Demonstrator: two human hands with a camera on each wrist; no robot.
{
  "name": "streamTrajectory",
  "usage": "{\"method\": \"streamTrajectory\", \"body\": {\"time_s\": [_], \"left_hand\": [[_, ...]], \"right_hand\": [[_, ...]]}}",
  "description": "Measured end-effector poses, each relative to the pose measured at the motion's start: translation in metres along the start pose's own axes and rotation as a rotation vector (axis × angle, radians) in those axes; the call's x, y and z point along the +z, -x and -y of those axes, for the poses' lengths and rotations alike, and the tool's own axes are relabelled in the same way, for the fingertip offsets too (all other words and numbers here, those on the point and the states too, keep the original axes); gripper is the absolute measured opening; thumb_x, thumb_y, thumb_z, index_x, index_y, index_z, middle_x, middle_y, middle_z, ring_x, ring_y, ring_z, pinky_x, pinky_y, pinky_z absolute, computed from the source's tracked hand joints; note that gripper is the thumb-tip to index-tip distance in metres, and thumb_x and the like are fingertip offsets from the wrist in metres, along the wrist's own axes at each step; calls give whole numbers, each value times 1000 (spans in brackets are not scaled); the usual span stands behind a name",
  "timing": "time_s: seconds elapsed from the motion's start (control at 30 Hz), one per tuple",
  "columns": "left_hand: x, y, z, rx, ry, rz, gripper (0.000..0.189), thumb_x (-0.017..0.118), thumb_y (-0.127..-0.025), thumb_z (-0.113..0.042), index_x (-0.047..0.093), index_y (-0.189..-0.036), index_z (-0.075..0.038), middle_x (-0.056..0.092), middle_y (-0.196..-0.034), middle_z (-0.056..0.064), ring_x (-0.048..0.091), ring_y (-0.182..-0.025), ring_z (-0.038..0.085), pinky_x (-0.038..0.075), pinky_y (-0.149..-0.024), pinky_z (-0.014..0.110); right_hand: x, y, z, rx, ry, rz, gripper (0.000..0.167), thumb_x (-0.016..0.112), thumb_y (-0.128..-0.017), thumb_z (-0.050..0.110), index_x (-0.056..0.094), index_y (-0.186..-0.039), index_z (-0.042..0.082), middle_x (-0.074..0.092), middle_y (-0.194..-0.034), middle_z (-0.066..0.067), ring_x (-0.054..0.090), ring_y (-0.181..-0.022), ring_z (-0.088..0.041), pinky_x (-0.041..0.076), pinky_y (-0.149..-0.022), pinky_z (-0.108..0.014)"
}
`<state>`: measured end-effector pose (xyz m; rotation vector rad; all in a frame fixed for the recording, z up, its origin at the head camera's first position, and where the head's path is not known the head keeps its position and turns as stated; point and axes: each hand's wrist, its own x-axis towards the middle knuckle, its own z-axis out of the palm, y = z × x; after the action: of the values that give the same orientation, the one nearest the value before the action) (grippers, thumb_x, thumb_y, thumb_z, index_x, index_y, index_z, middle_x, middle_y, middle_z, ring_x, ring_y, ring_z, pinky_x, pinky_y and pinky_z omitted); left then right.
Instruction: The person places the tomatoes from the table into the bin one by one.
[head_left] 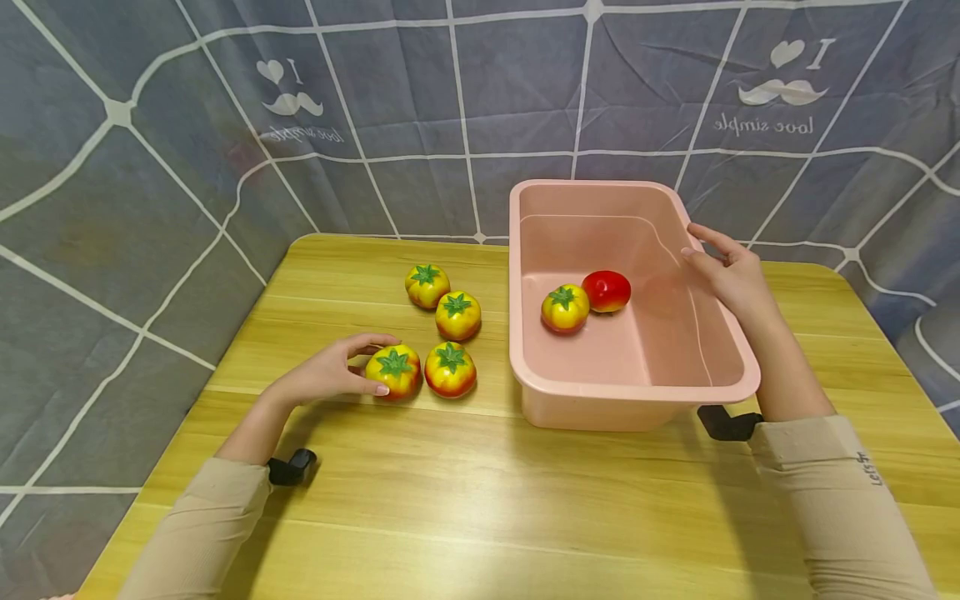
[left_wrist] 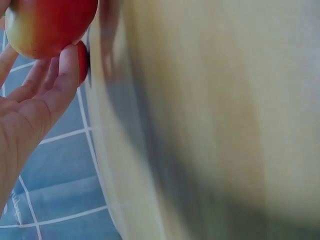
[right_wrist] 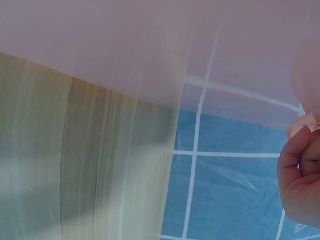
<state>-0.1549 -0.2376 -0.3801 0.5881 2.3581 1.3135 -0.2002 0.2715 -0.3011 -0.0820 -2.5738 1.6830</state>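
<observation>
Round, glossy yellow-red fruit [head_left: 393, 372], pinched by the left hand's [head_left: 326, 369] fingers, should clear its matching three-o'clock neighbour [head_left: 450, 370]; right hand [head_left: 733, 279] grips the pink plastic tub [head_left: 585, 408] at two o'clock.

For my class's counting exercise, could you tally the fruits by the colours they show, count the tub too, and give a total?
Yellow-and-red fruits with green leaf tops showing: 5
Mostly red fruit, no leaf top visible: 1
Pink tub: 1
Total: 7
</observation>
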Motion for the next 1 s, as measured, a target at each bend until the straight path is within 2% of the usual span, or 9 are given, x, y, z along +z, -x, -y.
{"method": "streamTrajectory", "body": {"time_s": [0.3, 0.53, 0.6, 0.67, 0.9, 1.0], "left_hand": [[-6, -4, -7, -10, -15, -48, 64, 76, -78, -15, 46, -134, -5, 43, -137, 16, 35, -126, 40, 31, -100, 56], [-8, -8, -15, 3, -22, -81, 63, 75, -79, -14, 46, -135, -7, 44, -136, 14, 38, -124, 36, 37, -96, 51], [-9, -9, -17, 12, -17, -93, 64, 76, -78, -14, 46, -135, -7, 45, -136, 13, 39, -123, 34, 38, -96, 50], [-9, -10, -21, 18, -3, -101, 65, 76, -78, -13, 45, -135, -7, 44, -137, 13, 38, -124, 34, 39, -96, 51], [-8, -16, -30, 23, 11, -121, 66, 76, -78, -12, 45, -135, -5, 44, -137, 13, 39, -125, 33, 41, -95, 50], [-8, -20, -33, 18, 4, -143, 65, 76, -77, -12, 46, -135, -6, 45, -136, 13, 40, -123, 33, 42, -94, 48]], "right_hand": [[0, 0, 0, 10, -3, 2, 58, 58, -91, 34, 40, -142, 13, 56, -89, 25, 59, -72, 7, 50, -62, -14], [0, 0, 0, 20, 28, -1, 58, 57, -92, 36, 39, -143, 15, 54, -116, 5, 58, -73, 9, 49, -63, -13], [-1, 0, 0, 22, 29, -1, 58, 57, -92, 36, 39, -143, 15, 52, -119, 1, 58, -73, 9, 49, -63, -13], [-1, 0, 0, 20, 28, -2, 58, 57, -92, 36, 39, -143, 15, 52, -119, 2, 57, -72, 9, 49, -63, -13], [-1, 0, 0, 10, 22, 0, 59, 58, -91, 36, 40, -143, 14, 54, -101, 17, 58, -72, 8, 49, -63, -13], [-1, 1, 0, 11, 19, 3, 59, 58, -91, 36, 39, -143, 15, 55, -104, 15, 58, -73, 9, 49, -63, -13]]}}
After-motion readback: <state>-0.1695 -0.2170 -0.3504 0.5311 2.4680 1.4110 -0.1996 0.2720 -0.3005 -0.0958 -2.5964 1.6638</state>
